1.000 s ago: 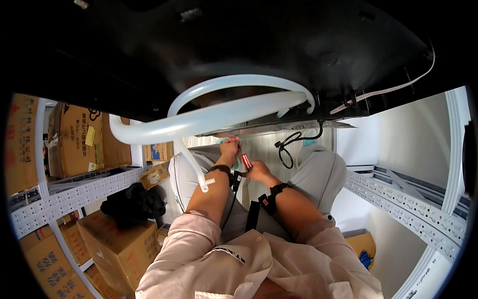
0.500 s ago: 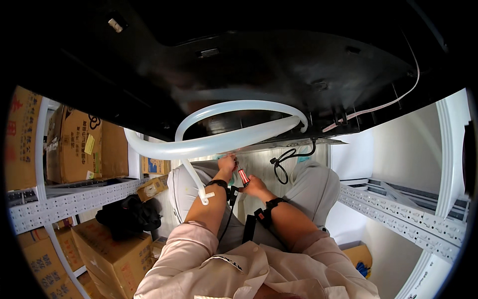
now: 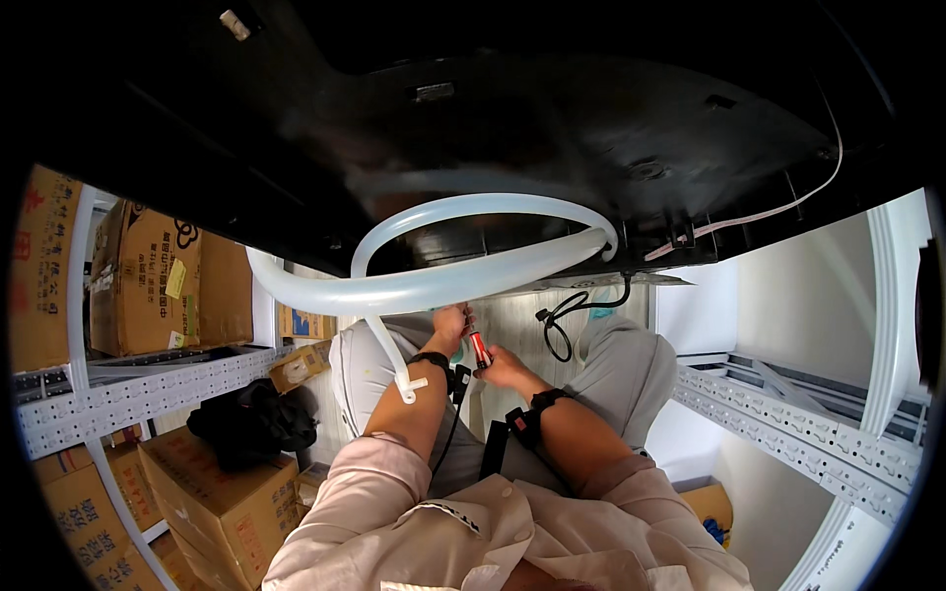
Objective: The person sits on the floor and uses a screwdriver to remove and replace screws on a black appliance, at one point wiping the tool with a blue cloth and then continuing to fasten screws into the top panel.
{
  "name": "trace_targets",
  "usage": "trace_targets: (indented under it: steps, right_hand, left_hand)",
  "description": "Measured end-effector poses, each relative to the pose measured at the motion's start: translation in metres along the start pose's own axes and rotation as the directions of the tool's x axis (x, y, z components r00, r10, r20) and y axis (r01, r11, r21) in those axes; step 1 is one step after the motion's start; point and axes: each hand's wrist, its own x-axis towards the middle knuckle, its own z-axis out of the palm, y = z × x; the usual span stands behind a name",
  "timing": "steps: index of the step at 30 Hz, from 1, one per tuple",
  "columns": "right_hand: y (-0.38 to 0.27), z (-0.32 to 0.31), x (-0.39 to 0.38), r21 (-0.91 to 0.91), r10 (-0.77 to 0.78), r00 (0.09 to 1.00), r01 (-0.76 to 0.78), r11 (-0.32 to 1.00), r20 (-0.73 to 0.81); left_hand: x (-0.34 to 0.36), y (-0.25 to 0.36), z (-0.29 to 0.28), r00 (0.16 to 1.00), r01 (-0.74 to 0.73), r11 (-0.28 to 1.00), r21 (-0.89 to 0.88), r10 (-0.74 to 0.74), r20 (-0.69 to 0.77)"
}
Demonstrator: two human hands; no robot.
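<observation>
A red-and-black, straight-handled screwdriver slants between the two bare hands, its shaft end beside the left hand and its butt at the right hand. The right fingers close around the butt; the left fingers are curled, but I cannot tell whether they grip anything. A thick, translucent white plastic hose loops above both hands.

One left hand and one right hand have one red-handled tool between them. Two black straps sit just behind; two grey knees flank the hands. Right of them is one black cable; left, one black bundle and at least five cardboard boxes.
</observation>
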Motion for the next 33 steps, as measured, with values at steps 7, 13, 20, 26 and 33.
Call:
trace_targets:
  steps: [7, 13, 20, 26, 33]
  right_hand:
    - [0.008, 0.002, 0.006, -0.024, -0.032, 0.999, 0.032, 0.999, -0.035]
    - [0.007, 0.001, 0.0, -0.068, -0.018, 0.994, 0.011, 0.998, -0.107]
    - [-0.002, -0.006, -0.004, -0.077, 0.016, 1.0, -0.018, 0.997, -0.021]
    - [0.013, 0.004, 0.004, -0.071, -0.067, 0.995, 0.062, 0.996, -0.076]
    - [0.024, 0.013, 0.015, 0.014, -0.011, 0.999, 0.012, 1.0, -0.038]
  left_hand:
    - [-0.004, 0.004, 0.002, 0.997, -0.026, 1.0, 0.011, 0.025, 0.077]
    - [-0.018, 0.009, 0.012, 0.994, -0.015, 0.999, -0.044, 0.019, 0.105]
    - [-0.003, 0.005, 0.01, 0.995, -0.07, 0.994, -0.079, 0.075, 0.062]
    - [0.001, 0.001, 0.016, 0.993, -0.092, 0.993, -0.069, 0.087, -0.077]
    - [0.0, 0.002, 0.013, 0.993, -0.097, 0.995, -0.032, 0.094, -0.077]
